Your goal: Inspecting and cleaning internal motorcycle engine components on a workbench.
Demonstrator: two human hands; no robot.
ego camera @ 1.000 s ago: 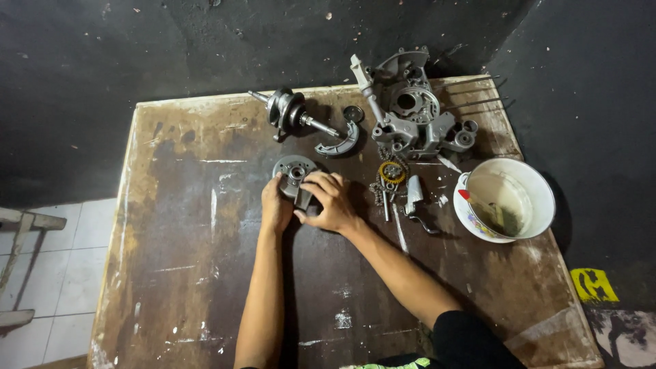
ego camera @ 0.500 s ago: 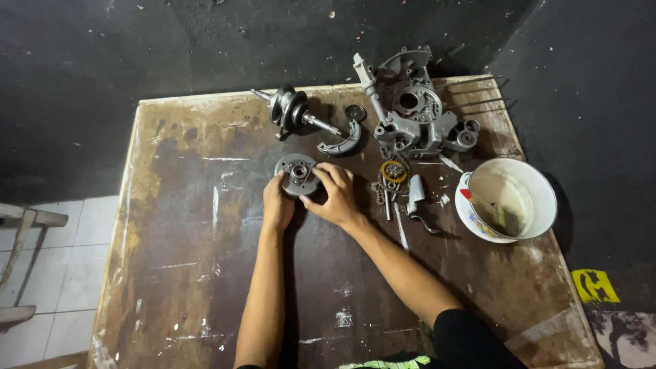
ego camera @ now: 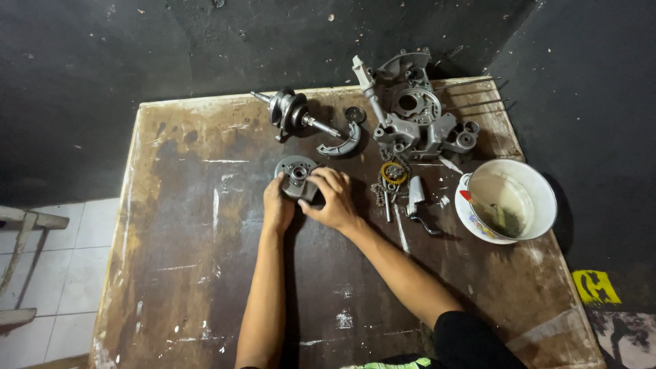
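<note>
This looks like a small repair workshop for engines. A worn, stained wooden surface [ego camera: 184,273] stands against a dark, grimy wall [ego camera: 171,48], and greasy metal parts lie spread over it: a crankshaft [ego camera: 294,113], a grey engine casing [ego camera: 413,113], a curved brake shoe [ego camera: 339,143], a loose chain [ego camera: 384,184]. A white bucket [ego camera: 512,198] with dirty liquid sits at the side, and pale floor tiles [ego camera: 75,225] show beyond the edge.

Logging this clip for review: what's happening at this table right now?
A person works at a worn wooden table. Both hands grip a round metal engine part lying on the tabletop: the left hand at its near edge, the right hand across its right side. Beyond lie a crankshaft, a curved brake shoe, an engine crankcase, a chain and a white bucket.
</note>
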